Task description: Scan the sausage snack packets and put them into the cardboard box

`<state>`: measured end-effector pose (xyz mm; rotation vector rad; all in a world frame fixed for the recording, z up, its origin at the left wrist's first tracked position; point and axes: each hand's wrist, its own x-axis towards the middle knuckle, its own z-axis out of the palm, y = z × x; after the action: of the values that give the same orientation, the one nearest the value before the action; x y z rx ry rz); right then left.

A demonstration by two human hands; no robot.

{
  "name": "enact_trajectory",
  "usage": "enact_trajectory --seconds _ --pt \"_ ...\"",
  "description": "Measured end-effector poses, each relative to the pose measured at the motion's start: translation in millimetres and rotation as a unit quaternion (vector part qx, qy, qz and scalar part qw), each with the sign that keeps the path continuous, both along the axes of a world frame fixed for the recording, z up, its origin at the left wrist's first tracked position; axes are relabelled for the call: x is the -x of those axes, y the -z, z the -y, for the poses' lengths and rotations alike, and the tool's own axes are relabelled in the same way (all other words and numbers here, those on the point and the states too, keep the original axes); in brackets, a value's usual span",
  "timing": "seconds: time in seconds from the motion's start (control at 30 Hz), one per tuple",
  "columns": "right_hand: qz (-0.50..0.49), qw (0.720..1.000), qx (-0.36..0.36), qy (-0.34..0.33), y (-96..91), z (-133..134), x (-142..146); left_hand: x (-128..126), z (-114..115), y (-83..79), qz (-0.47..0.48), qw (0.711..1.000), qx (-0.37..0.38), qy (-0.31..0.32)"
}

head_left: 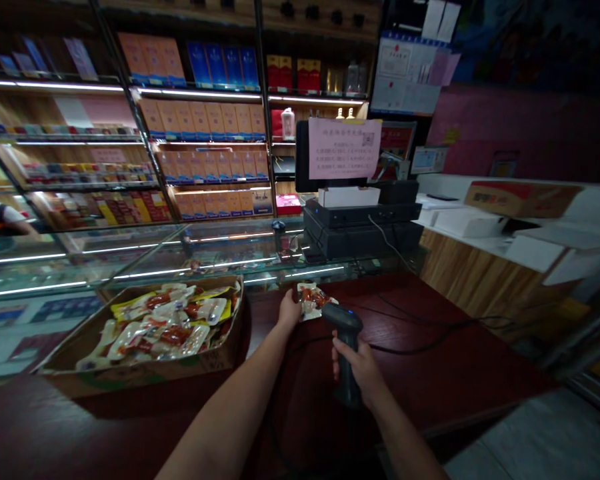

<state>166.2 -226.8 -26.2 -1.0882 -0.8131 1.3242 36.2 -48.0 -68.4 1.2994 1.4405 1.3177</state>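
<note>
In the head view my left hand (290,310) pinches a small clear snack packet (313,300) with reddish food inside, holding it on or just above the dark red counter (430,373). My right hand (360,367) grips a black corded handheld barcode scanner (347,340), whose head points toward the packet, close to it. To the left of my arms, a shallow cardboard box (130,380) is full of similar yellow-and-clear packets (170,327).
A black cable (405,340) runs across the counter. Behind it stand a glass display case (230,247) and a stacked black till unit (360,227) under a pink notice (345,148). Boxed goods fill the back shelves (205,97). A person's arm (15,227) shows at far left.
</note>
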Motion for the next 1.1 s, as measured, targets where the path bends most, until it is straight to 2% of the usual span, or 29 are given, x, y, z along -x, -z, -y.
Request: enact_trajectory --seconds 0.13,0.27,0.33,0.4,0.47,0.53,0.63,0.73,0.93,1.1 --pt "0.002 1.0 0.005 -0.016 -0.1 -3.1 13.6 29.0 30.0 -21.9 -0.04 0.995 -0.092 0.009" --pt "0.008 0.998 -0.002 -0.054 -3.5 -7.6 35.6 97.1 67.0 -59.1 -0.161 0.971 -0.171 -0.041" --pt "0.008 0.997 -0.006 -0.077 -4.6 -8.6 47.9 140.3 81.1 -76.8 -0.258 0.951 -0.144 -0.087" --pt "0.008 0.995 -0.01 -0.097 -4.3 -8.5 60.2 181.1 89.5 -88.6 -0.361 0.917 -0.101 -0.135" --pt "0.01 0.994 -0.013 -0.112 -3.0 -7.5 72.2 213.3 91.9 -92.7 -0.46 0.875 -0.061 -0.141" --pt "0.013 0.992 -0.011 -0.125 -1.5 -6.2 83.4 234.0 89.4 -90.9 -0.543 0.831 -0.028 -0.113" --pt "0.021 0.99 -0.004 -0.137 -0.4 -4.3 97.4 245.9 80.1 -85.2 -0.616 0.787 -0.008 -0.041" --pt "0.032 0.99 -0.002 -0.141 -0.6 -2.6 107.3 245.9 69.1 -83.7 -0.638 0.769 -0.02 0.019" --pt "0.033 0.988 0.002 -0.149 -0.4 0.4 118.1 250.2 54.5 -92.5 -0.64 0.765 -0.042 0.052" --pt "0.043 0.987 0.0 -0.153 -1.3 3.0 122.0 263.8 47.0 -106.2 -0.621 0.77 0.037 0.141"
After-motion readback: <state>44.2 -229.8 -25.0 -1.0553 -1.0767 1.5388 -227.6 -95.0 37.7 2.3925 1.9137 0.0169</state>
